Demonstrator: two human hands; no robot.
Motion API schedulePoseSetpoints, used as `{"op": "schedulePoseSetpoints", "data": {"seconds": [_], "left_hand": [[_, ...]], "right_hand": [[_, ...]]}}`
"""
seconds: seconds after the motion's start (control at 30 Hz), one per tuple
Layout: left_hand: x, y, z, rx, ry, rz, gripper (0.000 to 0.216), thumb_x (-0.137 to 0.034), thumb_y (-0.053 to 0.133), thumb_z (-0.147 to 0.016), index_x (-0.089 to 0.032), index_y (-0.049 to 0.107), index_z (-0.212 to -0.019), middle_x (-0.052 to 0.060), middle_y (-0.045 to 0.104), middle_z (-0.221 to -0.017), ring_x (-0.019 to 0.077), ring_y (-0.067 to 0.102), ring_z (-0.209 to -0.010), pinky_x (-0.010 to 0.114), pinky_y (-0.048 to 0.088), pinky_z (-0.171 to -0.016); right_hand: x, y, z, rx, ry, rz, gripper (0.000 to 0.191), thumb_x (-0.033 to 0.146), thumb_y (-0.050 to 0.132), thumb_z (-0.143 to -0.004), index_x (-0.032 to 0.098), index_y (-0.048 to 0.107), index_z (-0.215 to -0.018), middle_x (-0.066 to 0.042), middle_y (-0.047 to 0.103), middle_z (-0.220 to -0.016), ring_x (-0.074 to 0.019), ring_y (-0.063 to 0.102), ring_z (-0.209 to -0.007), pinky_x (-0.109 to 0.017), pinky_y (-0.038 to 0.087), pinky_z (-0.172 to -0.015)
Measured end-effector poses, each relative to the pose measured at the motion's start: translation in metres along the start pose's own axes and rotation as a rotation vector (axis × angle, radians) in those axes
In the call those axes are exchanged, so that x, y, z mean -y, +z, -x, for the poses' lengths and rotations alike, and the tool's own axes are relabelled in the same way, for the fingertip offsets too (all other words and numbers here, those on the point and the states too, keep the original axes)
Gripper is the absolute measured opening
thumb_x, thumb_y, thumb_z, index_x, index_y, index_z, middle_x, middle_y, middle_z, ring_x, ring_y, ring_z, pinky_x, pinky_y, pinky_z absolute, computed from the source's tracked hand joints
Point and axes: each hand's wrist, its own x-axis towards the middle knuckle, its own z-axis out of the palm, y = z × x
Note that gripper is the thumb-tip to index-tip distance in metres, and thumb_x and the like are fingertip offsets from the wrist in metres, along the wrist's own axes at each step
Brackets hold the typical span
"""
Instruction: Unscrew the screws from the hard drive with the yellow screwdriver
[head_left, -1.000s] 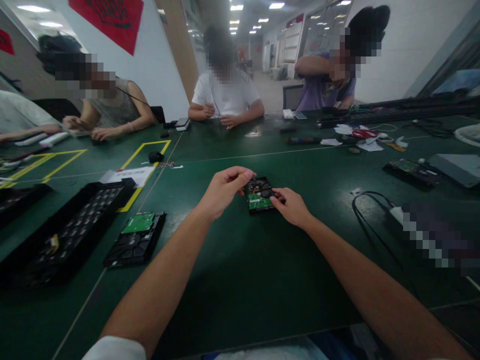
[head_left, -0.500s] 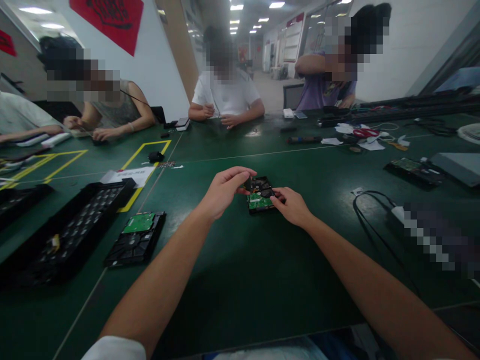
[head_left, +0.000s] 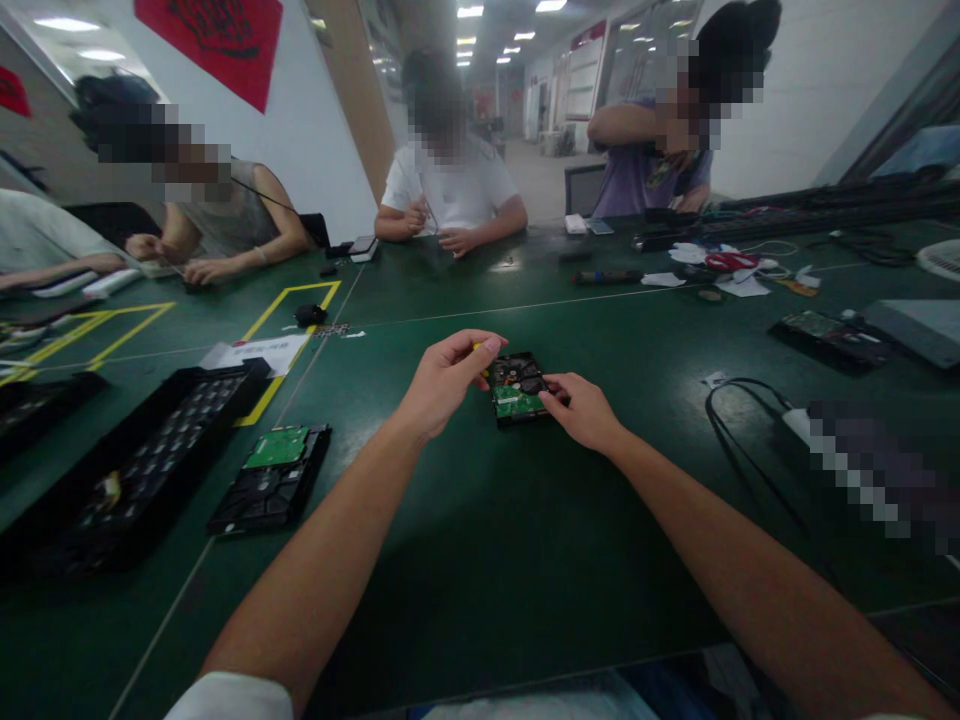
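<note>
A black hard drive (head_left: 517, 390) with a green circuit board facing up lies on the green table (head_left: 480, 520) in front of me. My left hand (head_left: 444, 382) is closed in a pinch around a small yellow-handled tool, its tip over the drive's left side. My right hand (head_left: 581, 412) rests on the drive's right edge, with fingers curled against it and holding it steady.
A second hard drive (head_left: 271, 478) lies at left beside a long black tray (head_left: 142, 470). A black cable (head_left: 742, 440) loops at right, with another circuit board (head_left: 829, 338) behind it. Three people sit along the far side, with papers and small tools near them.
My left hand's fingers have shifted slightly over the drive, and the yellow tool handle shows again between them. The drive and my right hand have stayed where they were.
</note>
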Motion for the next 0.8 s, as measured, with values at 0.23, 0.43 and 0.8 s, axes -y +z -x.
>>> {"op": "schedulePoseSetpoints", "data": {"seconds": [0.23,0.43,0.8], "left_hand": [[-0.007,0.001,0.002,0.033,-0.033,0.01,0.036,-0.045,0.074,-0.089,-0.019,0.072,-0.114,0.008,0.074,-0.103,0.02,0.067,-0.093,0.026,0.053,-0.063],[-0.007,0.001,0.002,0.043,-0.067,0.161,0.019,-0.035,0.067,-0.092,-0.018,0.068,-0.102,0.01,0.073,-0.11,0.0229,0.068,-0.102,0.031,0.059,-0.07],[-0.01,0.001,0.003,0.104,-0.087,0.234,0.019,-0.033,0.063,-0.093,-0.018,0.067,-0.103,0.01,0.073,-0.103,0.0225,0.069,-0.101,0.032,0.06,-0.074]], "right_hand": [[-0.001,0.001,0.0,-0.004,0.012,-0.005,0.042,0.041,0.06,-0.101,0.02,0.066,-0.136,-0.011,0.068,-0.118,-0.0208,0.067,-0.096,-0.038,0.055,-0.088],[0.001,-0.001,0.0,0.011,0.012,0.004,0.043,0.041,0.06,-0.101,0.019,0.065,-0.137,-0.011,0.068,-0.118,-0.0207,0.066,-0.095,-0.038,0.054,-0.086],[0.006,-0.004,0.002,0.011,0.029,-0.004,0.042,0.04,0.059,-0.102,0.018,0.065,-0.137,-0.011,0.068,-0.119,-0.0209,0.066,-0.096,-0.037,0.054,-0.085]]}}
